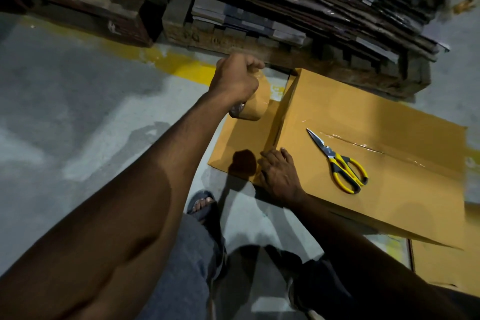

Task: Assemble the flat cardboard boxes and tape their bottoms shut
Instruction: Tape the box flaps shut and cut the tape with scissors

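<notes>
Tape, 1 clear strip (363, 145), already crosses the yellow-brown cardboard box (389, 202) beside the yellow-handled steel scissors (340, 163); at its left edge, seemingly still unsealed, the left hand (235, 78) grips the brown tape roll (255, 106) while the right hand (279, 174) presses flat.

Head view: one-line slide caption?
Left hand grips tape roll by cardboard box; right hand rests on its corner; scissors lie on top.

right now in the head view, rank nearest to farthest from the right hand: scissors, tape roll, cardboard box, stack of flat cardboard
1. cardboard box: touched by the right hand at its edge.
2. scissors: on the box top, to the right.
3. tape roll: ahead-left, gripped by the left hand.
4. stack of flat cardboard: behind the box.
</notes>
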Available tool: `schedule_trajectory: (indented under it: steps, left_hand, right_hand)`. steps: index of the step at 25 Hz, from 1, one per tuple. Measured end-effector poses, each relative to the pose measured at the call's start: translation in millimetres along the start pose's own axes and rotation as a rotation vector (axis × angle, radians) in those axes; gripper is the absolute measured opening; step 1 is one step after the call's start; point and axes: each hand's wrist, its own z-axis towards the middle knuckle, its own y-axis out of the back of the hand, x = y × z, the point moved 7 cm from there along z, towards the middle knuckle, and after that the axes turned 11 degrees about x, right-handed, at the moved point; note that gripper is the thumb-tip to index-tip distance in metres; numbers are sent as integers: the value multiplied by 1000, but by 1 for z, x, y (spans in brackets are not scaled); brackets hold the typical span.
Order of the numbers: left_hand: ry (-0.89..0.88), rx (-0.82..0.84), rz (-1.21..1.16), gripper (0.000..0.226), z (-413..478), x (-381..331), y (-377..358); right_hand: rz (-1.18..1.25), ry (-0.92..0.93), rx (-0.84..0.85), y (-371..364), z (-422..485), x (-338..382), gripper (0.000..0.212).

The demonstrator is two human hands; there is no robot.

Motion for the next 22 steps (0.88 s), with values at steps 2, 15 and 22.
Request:
schedule_trajectory:
  steps: [2, 15, 22]
  left_hand:
    - [21, -3, -24, 58, 0, 2, 0]
    - [27, -25, -24, 54, -3, -5, 2]
    - [53, -137, 9, 59, 14, 1, 0]
  right_hand:
    - [38, -23, -22, 2, 0, 1, 34]
    - [164, -147, -145, 32, 25, -13, 37]
    - [190, -506, -248, 112, 147, -171, 56]
